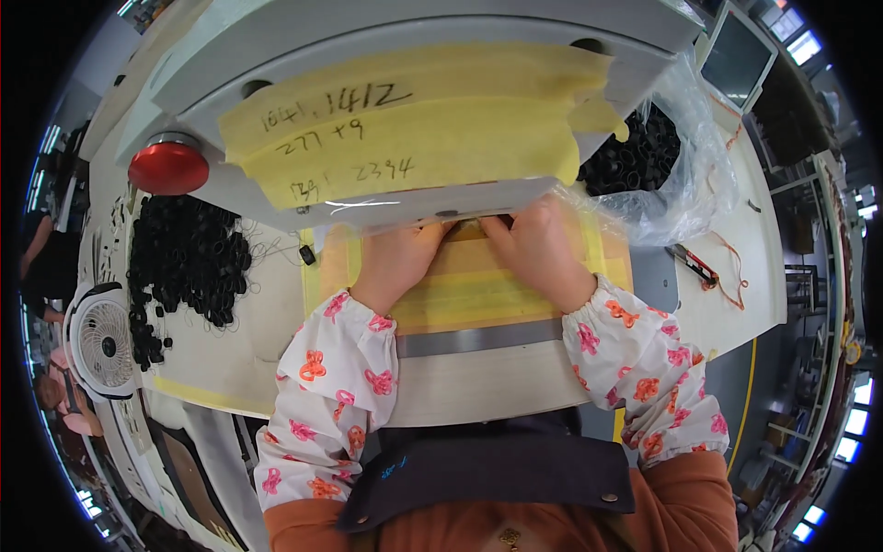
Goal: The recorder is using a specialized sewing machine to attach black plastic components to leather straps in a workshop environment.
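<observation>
Two hands, left hand [400, 262] and right hand [543, 253], held close together at mid-frame beneath the grey machine [198, 83].
Fingers are mostly hidden by the machine's lower edge; whether they are open, closed or gripping anything cannot be told. Both hands are held over the yellow-taped board [464, 317]. The nearest loose item, a small black piece [307, 255], is seen just left of the left hand, left of frame centre, apart from a heap of black pieces [189, 258] at mid-left. Black rings [639, 156] are held in a clear plastic bag [694, 198] at upper right. The small piece is judged light, fairly stiff and not fragile, perhaps slick; material unconfirmed. It would best be pinched across opposite sides, little surface being offered for a wider hold.
</observation>
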`<control>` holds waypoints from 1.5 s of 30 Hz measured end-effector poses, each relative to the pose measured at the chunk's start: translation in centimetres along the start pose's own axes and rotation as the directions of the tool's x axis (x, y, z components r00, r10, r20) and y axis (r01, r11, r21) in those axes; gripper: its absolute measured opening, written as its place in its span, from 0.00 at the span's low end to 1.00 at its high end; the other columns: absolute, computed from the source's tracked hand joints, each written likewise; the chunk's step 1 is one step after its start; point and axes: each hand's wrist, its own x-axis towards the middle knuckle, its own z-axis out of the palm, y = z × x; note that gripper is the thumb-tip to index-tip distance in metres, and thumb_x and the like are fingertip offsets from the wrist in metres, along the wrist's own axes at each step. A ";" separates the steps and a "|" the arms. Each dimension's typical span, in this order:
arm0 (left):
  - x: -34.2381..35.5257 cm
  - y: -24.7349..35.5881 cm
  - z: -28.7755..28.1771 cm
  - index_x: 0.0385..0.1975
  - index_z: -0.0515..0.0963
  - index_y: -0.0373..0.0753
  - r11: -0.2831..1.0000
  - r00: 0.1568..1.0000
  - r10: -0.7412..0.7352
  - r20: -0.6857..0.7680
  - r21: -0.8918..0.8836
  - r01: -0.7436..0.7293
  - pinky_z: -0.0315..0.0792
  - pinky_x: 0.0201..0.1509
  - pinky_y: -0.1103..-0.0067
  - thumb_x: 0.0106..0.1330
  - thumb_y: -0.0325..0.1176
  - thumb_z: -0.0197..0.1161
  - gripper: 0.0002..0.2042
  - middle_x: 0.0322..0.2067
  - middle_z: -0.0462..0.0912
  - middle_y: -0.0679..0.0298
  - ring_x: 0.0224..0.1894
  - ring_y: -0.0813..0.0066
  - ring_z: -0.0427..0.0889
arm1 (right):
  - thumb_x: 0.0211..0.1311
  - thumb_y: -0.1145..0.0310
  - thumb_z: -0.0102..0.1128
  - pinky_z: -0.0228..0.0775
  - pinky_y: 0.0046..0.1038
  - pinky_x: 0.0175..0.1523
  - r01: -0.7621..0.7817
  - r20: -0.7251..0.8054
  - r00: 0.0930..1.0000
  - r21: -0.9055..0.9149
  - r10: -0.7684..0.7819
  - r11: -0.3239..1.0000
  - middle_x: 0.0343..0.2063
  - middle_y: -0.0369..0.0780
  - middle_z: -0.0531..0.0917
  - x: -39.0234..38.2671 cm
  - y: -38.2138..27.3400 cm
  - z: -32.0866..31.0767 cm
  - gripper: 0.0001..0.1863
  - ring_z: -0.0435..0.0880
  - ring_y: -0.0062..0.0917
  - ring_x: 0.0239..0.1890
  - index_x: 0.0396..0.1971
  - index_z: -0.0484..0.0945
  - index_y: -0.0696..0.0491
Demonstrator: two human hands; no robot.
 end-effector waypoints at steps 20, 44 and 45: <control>0.5 -1.7 -0.1 0.31 0.78 0.37 0.952 0.981 0.158 0.111 0.246 -0.182 0.68 0.38 0.78 0.53 0.34 0.62 0.09 0.31 0.81 0.64 0.33 0.70 0.77 | 0.44 0.81 0.55 0.66 0.37 0.28 0.059 -0.005 0.998 -0.116 -0.060 0.991 0.20 0.48 0.74 0.1 0.1 -0.2 0.05 0.74 0.43 0.24 0.22 0.68 0.59; 0.8 0.4 -0.5 0.33 0.77 0.40 0.998 0.991 -0.059 0.124 0.013 0.058 0.68 0.38 0.76 0.54 0.37 0.59 0.10 0.29 0.80 0.62 0.32 0.66 0.77 | 0.44 0.80 0.55 0.66 0.38 0.27 -0.087 0.020 0.996 -0.099 0.090 0.991 0.18 0.48 0.75 -0.1 -0.2 -0.6 0.05 0.74 0.44 0.23 0.20 0.67 0.60; 1.0 0.5 -0.3 0.33 0.78 0.40 0.994 0.984 -0.102 0.149 -0.010 0.105 0.68 0.37 0.76 0.54 0.38 0.59 0.10 0.28 0.80 0.63 0.31 0.67 0.77 | 0.45 0.79 0.55 0.66 0.38 0.28 -0.082 0.018 0.996 -0.088 0.084 0.993 0.19 0.49 0.75 -0.1 -0.1 -0.8 0.05 0.74 0.44 0.24 0.20 0.67 0.60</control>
